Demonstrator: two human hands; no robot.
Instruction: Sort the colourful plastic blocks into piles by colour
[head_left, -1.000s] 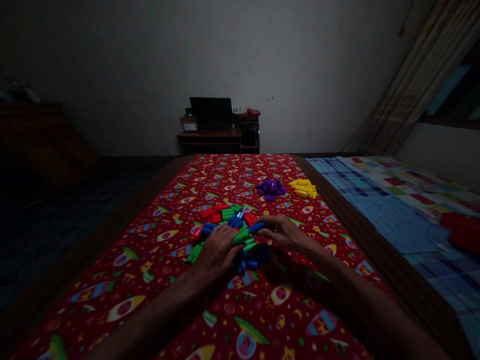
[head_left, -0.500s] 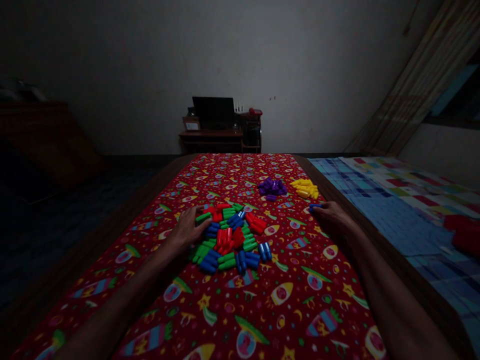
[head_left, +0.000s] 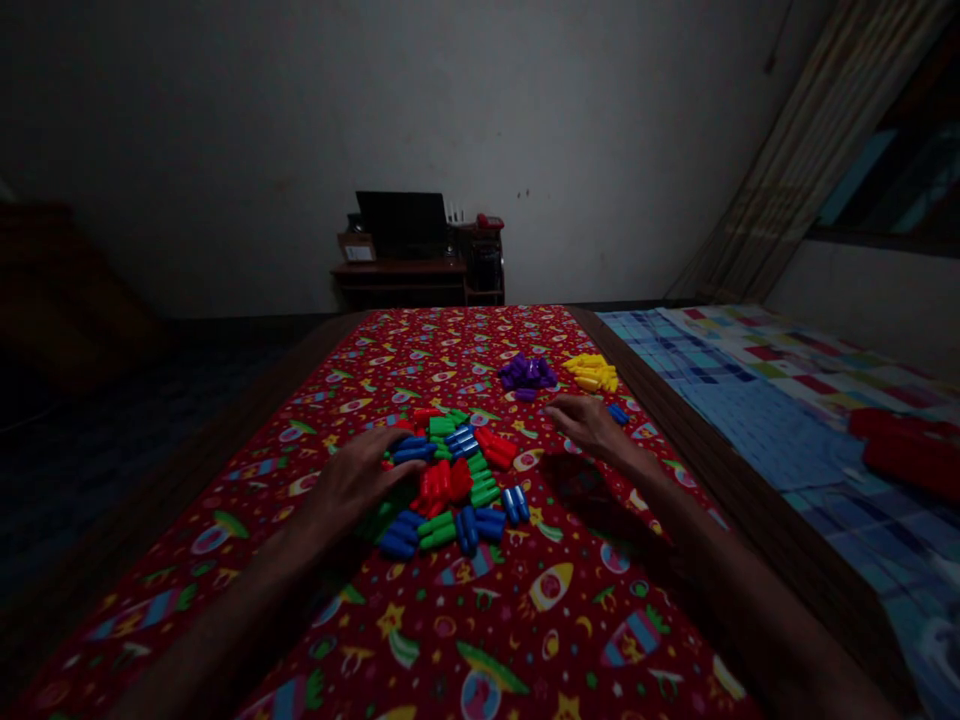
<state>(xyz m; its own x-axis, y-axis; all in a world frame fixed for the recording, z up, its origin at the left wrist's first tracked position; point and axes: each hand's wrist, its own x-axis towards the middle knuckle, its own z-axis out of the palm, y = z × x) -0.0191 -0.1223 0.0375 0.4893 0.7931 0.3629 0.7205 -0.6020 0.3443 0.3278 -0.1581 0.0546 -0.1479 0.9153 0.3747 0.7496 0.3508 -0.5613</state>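
Observation:
A mixed pile of red, green and blue bullet-shaped plastic building blocks (head_left: 442,485) lies on a red patterned cloth (head_left: 525,620). At the pile's left side, my left hand (head_left: 352,480) has its fingers and thumb closed about a blue block (head_left: 414,450). My right hand (head_left: 589,425) hovers over the cloth to the right of the pile, fingers loosely apart and holding nothing. Just beyond its wrist a single blue block (head_left: 618,414) rests near the cloth's right side. Further back sit a purple heap of blocks (head_left: 528,372) and a yellow heap (head_left: 592,372).
The cloth covers a long table or bed with a dark brown edge (head_left: 645,400). To the right is a blue checked bedspread (head_left: 750,400) with a red cloth item (head_left: 907,450) on it. A desk with a black monitor (head_left: 403,222) stands at the far wall.
My right hand has let go of the blue block at the right and moved left towards the pile. My left hand has a blue block between its fingers where a green one was. The view has turned slightly right.

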